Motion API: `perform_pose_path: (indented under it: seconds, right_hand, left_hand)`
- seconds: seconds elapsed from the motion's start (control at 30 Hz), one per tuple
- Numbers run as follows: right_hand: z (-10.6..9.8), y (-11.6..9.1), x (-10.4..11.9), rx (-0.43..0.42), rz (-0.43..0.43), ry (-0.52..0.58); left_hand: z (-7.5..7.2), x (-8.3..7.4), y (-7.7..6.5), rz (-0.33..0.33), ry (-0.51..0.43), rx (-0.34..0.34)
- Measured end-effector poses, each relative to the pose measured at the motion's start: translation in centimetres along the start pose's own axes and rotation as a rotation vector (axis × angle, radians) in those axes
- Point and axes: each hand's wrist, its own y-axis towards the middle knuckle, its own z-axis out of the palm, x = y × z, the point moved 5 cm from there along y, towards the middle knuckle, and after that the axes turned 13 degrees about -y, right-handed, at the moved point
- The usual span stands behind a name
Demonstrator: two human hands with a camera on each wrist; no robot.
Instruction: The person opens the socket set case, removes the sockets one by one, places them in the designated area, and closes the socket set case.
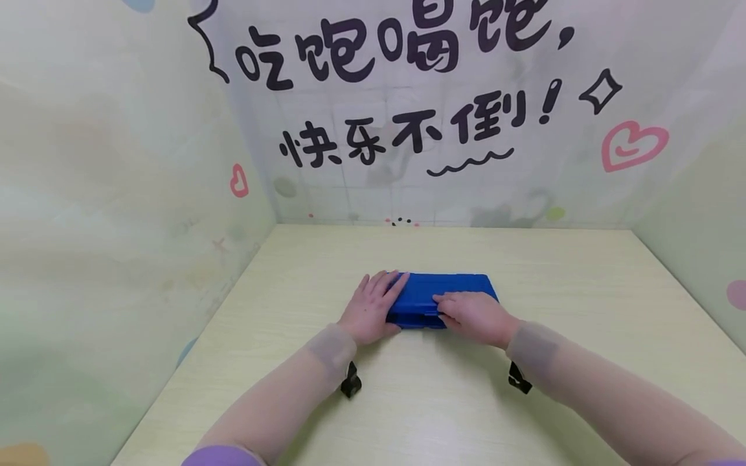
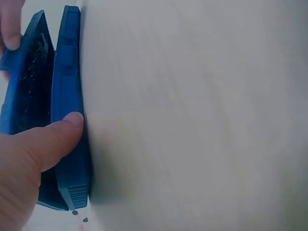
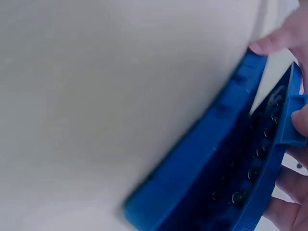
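Head view shows the left hand [image 1: 370,310] resting outspread fingers on a blue case [image 1: 428,294], the right hand [image 1: 476,317] pinching its lid [image 3: 271,180]. Ajar, it sits between both hands on the surface [image 1: 402,401].

A pale wood-grained table [image 1: 559,259] runs back to a whitish back wall [image 1: 326,200] printed with bold black Chinese lettering [image 1: 416,133] and a pink heart [image 1: 628,153], while a pastel-blotched left wall [image 1: 116,194] and right wall [image 1: 708,188] flank it in soft light, and faint lines [image 1: 346,188], perhaps a grid, show behind the lettering.
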Motion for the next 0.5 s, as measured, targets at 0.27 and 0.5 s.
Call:
perform_pose_path:
  seconds: [0.27, 0.5]
  right_hand:
    - [-0.8, 0.5, -0.9, -0.009, 0.008, 0.050]
    - [-0.9, 0.5, -0.9, 0.021, 0.035, 0.061]
  left_hand:
    - [-1.8, -2.3, -0.7, 0.369, 0.085, -0.160]
    - [-1.5, -4.3, -1.2, 0.362, -0.010, 0.146]
